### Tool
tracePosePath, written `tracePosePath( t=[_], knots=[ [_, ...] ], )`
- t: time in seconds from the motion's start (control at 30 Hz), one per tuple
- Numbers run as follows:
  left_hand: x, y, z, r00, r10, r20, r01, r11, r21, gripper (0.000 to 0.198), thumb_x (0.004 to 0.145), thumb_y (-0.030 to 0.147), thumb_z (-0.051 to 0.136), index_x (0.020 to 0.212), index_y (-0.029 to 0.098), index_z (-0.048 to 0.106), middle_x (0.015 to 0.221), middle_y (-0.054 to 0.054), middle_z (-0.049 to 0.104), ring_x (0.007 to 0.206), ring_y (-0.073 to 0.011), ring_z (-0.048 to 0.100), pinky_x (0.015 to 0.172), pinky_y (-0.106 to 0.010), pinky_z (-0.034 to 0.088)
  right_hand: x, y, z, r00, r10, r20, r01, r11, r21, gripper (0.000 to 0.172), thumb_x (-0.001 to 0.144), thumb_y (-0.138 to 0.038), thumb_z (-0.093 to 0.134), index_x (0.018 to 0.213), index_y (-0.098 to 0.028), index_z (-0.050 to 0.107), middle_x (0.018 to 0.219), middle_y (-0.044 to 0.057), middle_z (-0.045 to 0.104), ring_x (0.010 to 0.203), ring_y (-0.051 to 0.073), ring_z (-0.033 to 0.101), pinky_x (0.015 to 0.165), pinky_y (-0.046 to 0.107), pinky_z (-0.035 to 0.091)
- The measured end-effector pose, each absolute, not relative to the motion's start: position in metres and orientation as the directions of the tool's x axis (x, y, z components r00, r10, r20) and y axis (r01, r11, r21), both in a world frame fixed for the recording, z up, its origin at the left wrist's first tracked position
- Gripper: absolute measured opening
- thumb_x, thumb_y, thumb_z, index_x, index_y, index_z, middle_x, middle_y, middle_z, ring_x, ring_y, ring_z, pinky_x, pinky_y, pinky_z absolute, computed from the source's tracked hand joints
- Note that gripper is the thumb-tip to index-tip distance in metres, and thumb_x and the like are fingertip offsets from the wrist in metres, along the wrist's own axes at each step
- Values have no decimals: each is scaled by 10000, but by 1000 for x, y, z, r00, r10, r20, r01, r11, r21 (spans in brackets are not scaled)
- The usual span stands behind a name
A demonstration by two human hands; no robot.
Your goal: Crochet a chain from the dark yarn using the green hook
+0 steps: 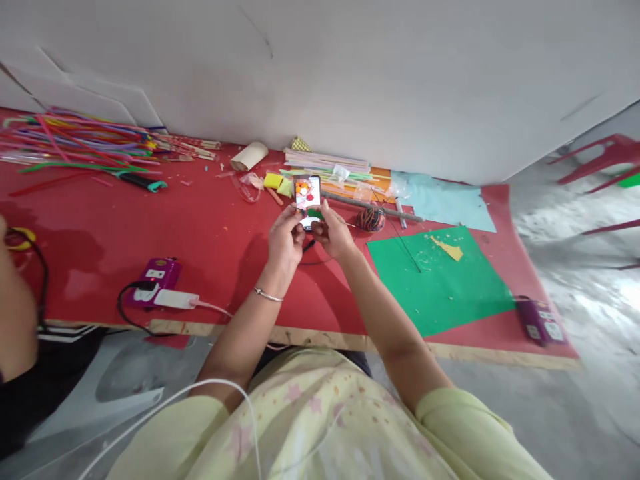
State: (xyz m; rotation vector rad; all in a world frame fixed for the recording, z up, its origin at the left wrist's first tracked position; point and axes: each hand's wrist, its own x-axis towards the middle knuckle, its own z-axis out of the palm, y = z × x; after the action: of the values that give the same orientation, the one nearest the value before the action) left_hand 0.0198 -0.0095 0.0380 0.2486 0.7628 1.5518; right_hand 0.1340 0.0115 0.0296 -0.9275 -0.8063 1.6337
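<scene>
A lit phone (pixel 309 190) showing a colourful picture is directly beyond my hands, partly covered by my fingers. I cannot tell whether it rests on the table or against my fingers. My right hand (pixel 334 230) is closed, its thumb and fingers pinching a small green piece (pixel 315 213). My left hand (pixel 286 235) is closed beside it, fingertips at a tiny dark bit too small to name. Just right of my right hand lies a ball of orange and black yarn (pixel 371 218). A thin pale strand or stick shows between them.
Colourful pipe cleaners (pixel 85 140) and a black-handled tool (pixel 141 181) lie left on the red table (pixel 215 227). Purple power blocks (pixel 160 273) sit near the front edge. Green sheet (pixel 430 287), blue sheet (pixel 450 203) and cardboard tube (pixel 249 157) lie around. Another person's arm (pixel 17 300) is at left.
</scene>
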Motion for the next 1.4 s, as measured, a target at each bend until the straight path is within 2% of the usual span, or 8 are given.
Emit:
tracePosePath(
  t=[0.23,0.4,0.63,0.73,0.9,1.1,1.27,1.4],
  knots=[
    [17,-17,28,-148,947,-286,-780,65,622,283,644,111,824,905,175,734,654,59,575,489,-16,457,412,-155,247,134,5,20,-150,973,-173,-472,-225,-853,537,707,-658,843,957,-199,722,794,-31,614,525,35,383,400,191,129],
    [19,-17,20,-146,947,-285,-748,82,659,294,635,137,836,909,173,736,645,60,570,480,-19,448,410,-166,247,139,0,13,-159,971,-178,-459,-232,-858,566,731,-700,805,988,-204,719,754,-30,617,529,52,412,399,199,159],
    [24,-19,24,-143,952,-272,-712,92,696,304,660,164,866,940,166,745,619,57,584,471,-25,468,430,-168,270,144,-13,8,-17,999,-28,-355,-32,-934,569,813,-725,704,1094,-232,745,762,-4,673,626,104,550,534,229,419],
    [25,-21,28,-112,955,-274,-719,112,686,284,663,165,877,900,169,721,599,65,562,464,-25,459,424,-167,263,146,-17,5,36,998,42,-280,51,-959,535,833,-711,686,1095,-249,754,781,2,686,640,117,570,593,259,473],
    [24,-23,28,-57,958,-280,-707,159,689,261,662,166,874,837,166,681,560,72,514,437,-18,409,399,-164,205,155,-20,1,47,994,100,-216,108,-970,504,858,-698,669,1068,-252,776,799,17,718,626,122,563,610,285,492],
    [26,-24,22,-53,968,-247,-692,142,708,297,642,161,847,911,147,722,625,50,608,425,-10,400,399,-168,200,168,-26,-1,22,982,188,-176,189,-966,415,868,-609,728,1082,-261,801,839,37,769,667,134,586,656,306,508],
    [24,-23,15,6,973,-230,-707,166,687,316,634,166,852,931,159,743,682,32,654,443,-13,429,391,-163,211,173,-30,-2,24,984,174,-156,176,-972,460,829,-654,746,1080,-273,806,870,51,777,683,153,603,687,340,535],
    [19,-23,12,113,967,-230,-736,237,634,321,631,157,863,933,168,754,660,46,614,457,-12,428,386,-149,215,173,-29,-6,-4,990,140,-204,136,-969,473,834,-679,723,1067,-275,802,837,40,767,659,146,597,673,331,528]
  ],
)
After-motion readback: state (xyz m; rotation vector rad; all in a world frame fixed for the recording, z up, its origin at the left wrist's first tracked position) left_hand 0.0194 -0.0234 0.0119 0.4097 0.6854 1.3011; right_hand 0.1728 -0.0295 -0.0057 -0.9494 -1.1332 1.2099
